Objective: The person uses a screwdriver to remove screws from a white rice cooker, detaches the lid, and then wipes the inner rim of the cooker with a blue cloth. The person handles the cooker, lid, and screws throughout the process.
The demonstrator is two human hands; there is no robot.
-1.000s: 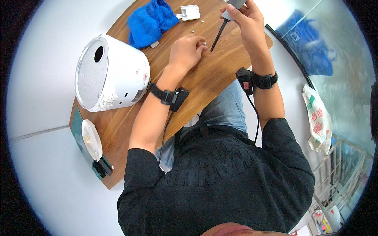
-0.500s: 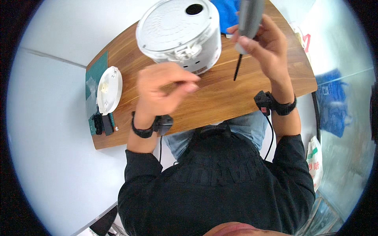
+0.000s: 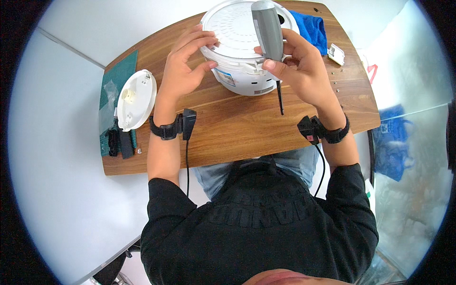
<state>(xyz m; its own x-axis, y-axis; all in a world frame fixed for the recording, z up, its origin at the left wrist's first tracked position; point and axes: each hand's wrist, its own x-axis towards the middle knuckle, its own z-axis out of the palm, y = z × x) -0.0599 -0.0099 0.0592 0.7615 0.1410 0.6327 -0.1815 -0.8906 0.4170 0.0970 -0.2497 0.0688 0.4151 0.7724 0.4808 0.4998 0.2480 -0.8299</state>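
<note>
A white round cooker body (image 3: 242, 47) stands upside down on the wooden table (image 3: 228, 128), its ribbed base facing up. My left hand (image 3: 185, 66) rests on its left rim, fingers curled against the edge. In my right hand (image 3: 301, 66) is a grey electric screwdriver (image 3: 268, 33), held upright at the cooker's right side, with its thin black bit (image 3: 280, 97) pointing down toward the table. Both wrists wear black bands with small black devices and cables.
A white round lid (image 3: 137, 99) lies on a green cutting mat (image 3: 116, 85) at the table's left, with small black parts (image 3: 118, 142) below it. A blue cloth (image 3: 311, 28) and a small white part (image 3: 336, 53) sit at the right, near loose screws (image 3: 336, 83).
The cooker body now sits right in front of me. My left hand has gone from hovering over the table to its rim. The screwdriver has stayed in my right hand.
</note>
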